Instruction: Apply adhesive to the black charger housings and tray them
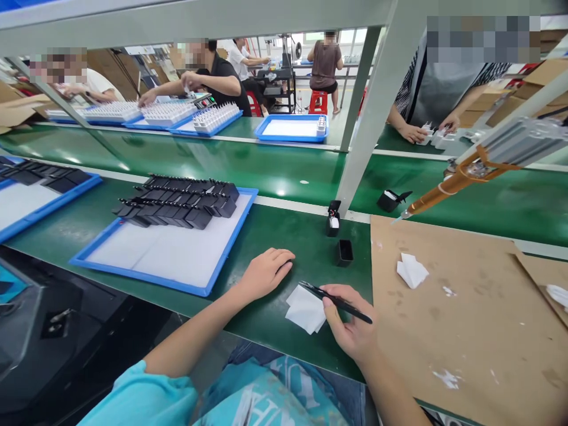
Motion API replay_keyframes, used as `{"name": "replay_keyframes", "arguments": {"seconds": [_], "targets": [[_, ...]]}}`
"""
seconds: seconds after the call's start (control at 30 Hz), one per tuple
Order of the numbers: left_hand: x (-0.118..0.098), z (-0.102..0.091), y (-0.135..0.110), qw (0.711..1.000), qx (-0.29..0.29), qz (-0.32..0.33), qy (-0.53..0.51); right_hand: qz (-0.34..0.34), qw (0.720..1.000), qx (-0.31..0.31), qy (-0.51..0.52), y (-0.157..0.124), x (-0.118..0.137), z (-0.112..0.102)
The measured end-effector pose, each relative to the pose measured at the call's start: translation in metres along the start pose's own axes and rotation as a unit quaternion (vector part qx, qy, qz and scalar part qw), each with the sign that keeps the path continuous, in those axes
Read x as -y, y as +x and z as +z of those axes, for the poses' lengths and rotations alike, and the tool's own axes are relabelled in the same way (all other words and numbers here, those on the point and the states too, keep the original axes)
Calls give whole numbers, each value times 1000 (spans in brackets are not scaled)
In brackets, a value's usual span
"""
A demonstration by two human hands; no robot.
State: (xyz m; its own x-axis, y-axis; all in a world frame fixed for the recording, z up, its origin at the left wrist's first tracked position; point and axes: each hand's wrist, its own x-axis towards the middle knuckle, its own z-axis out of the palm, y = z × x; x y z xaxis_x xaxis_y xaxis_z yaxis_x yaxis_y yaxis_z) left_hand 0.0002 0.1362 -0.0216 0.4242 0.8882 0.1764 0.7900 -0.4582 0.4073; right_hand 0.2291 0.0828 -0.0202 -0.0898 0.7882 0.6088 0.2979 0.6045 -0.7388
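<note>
My right hand (352, 325) is closed around black tweezers (335, 300), whose tips point left over a white wipe (305, 309) on the green table. My left hand (266, 272) rests palm down on the table with its fingers curled over a small dark part that is mostly hidden. A small black open housing (345, 252) stands just beyond my hands. Behind it stands a black-and-white part (332, 220).
A blue tray (146, 269) holding rows of black housings (177, 201) lies to the left. A brown cardboard sheet (461, 319) with a crumpled white wipe (412, 270) lies on the right, under a hanging orange dispenser tool (444, 190). Other people work across the green conveyor (266, 168).
</note>
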Motion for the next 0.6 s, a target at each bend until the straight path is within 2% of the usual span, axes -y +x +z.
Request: {"name": "replay_keyframes", "arguments": {"seconds": [0.13, 0.27, 0.5, 0.6], "targets": [[-1, -4, 1, 993, 56, -14, 107, -1, 1000, 5, -10, 0, 0, 0], [-5, -8, 4, 985, 96, -19, 142, -2, 1000, 2, -18, 1, 1, -1], [-10, -5, 6, 988, 98, -26, 120, -13, 999, -3, -38, 1, -4, -2], [-3, -2, 5, 997, 60, -43, 22, -2, 999, -7, -49, 1, -8, -4]]}}
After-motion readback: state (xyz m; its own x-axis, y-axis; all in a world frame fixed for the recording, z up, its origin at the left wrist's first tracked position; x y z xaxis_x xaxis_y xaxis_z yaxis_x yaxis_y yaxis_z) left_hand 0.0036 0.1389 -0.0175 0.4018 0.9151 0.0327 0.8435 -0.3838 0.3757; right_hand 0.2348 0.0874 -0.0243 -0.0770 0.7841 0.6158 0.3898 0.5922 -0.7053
